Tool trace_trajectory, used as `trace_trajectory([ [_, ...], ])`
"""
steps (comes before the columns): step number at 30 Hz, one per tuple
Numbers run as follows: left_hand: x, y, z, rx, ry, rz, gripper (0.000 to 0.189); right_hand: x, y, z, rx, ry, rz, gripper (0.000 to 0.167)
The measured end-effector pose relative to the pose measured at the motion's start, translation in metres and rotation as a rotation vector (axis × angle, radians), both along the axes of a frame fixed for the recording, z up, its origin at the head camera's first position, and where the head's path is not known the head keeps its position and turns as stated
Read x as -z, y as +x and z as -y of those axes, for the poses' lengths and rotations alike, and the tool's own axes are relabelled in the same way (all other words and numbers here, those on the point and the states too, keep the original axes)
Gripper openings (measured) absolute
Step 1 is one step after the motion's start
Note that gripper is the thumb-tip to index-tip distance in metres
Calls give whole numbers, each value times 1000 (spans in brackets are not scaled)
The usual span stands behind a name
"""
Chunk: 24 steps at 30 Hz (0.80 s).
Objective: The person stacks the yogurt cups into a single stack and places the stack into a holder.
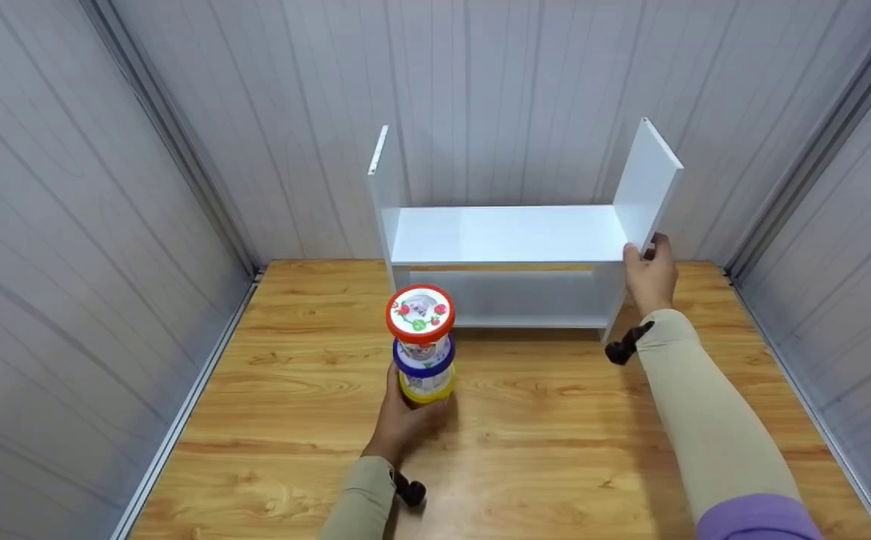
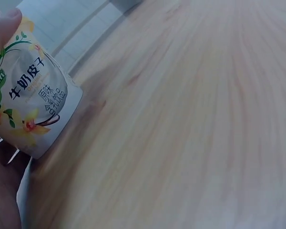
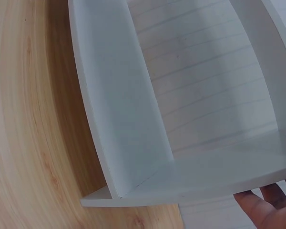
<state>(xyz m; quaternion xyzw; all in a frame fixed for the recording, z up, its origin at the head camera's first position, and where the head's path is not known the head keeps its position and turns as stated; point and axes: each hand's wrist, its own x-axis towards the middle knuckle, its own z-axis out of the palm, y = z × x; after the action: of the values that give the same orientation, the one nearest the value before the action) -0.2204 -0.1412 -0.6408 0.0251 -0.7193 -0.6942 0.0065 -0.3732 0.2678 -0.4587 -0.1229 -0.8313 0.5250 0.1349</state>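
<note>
A stack of lidded dairy cups is in my left hand [image 1: 405,427], which grips it from below and the side. The top cup [image 1: 420,313] has a red rim and strawberry pictures; beneath it is a blue-rimmed cup [image 1: 424,357], then a yellow-rimmed cup [image 1: 427,384]. The left wrist view shows a cup with flowers and Chinese lettering [image 2: 35,90] close to the tabletop; whether it touches is unclear. At the right, my right hand [image 1: 650,277] holds the side panel of a white two-tier shelf [image 1: 510,234], thumb on the front edge. Its fingers [image 3: 260,207] show beside the panel.
Under everything lies a wood-grain tabletop [image 1: 277,420]. Pale panelled walls [image 1: 495,97] close in the back and both sides, with metal strips [image 1: 180,435] along the table's side edges. The shelf stands near the back wall, its side panels rising above the upper board.
</note>
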Motion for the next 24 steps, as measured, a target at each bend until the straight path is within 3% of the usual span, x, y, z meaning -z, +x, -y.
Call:
trace_trajectory([
  [12, -1, -6, -7, 34, 14, -33, 110, -2, -1, 1, 1, -64, 34, 64],
  [24, -4, -15, -20, 105, 36, -61, 107, 1, 3, 3, 9, -22, -37, 60],
])
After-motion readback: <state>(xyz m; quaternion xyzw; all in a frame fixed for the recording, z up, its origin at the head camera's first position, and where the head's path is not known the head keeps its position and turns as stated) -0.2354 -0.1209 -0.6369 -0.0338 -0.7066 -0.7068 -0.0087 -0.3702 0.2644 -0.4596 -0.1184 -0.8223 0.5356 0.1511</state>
